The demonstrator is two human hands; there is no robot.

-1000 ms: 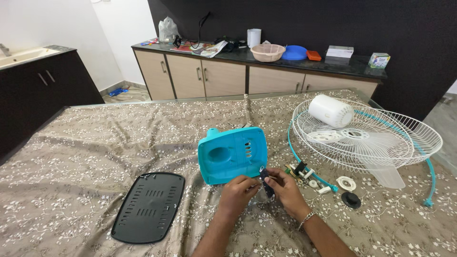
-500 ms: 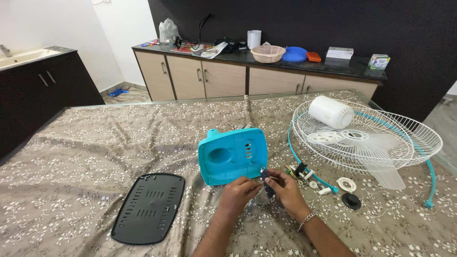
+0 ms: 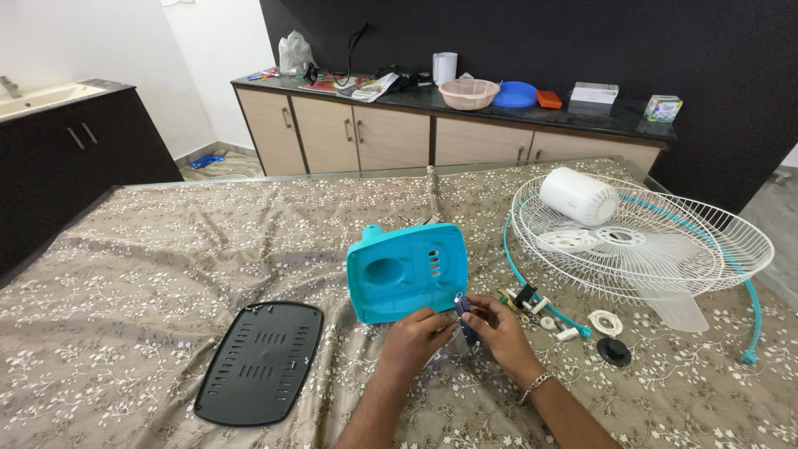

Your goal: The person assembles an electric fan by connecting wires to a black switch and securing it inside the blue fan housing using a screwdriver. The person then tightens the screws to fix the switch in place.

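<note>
Both my hands meet over the patterned cloth near the table's front edge. My left hand [image 3: 418, 335] and my right hand [image 3: 497, 328] pinch a small dark flat part [image 3: 465, 318] with a metal end between their fingertips. Just behind them lies a teal plastic fan base housing [image 3: 405, 270], hollow side up, with slots and a round recess. A silver bracelet sits on my right wrist.
A black slotted base plate [image 3: 260, 361] lies front left. White wire fan guards [image 3: 657, 241] with a white motor cover [image 3: 578, 195] and blade rest at right. Small knobs and screws [image 3: 573, 323] lie beside them. Cabinets with a cluttered counter [image 3: 465, 96] stand behind.
</note>
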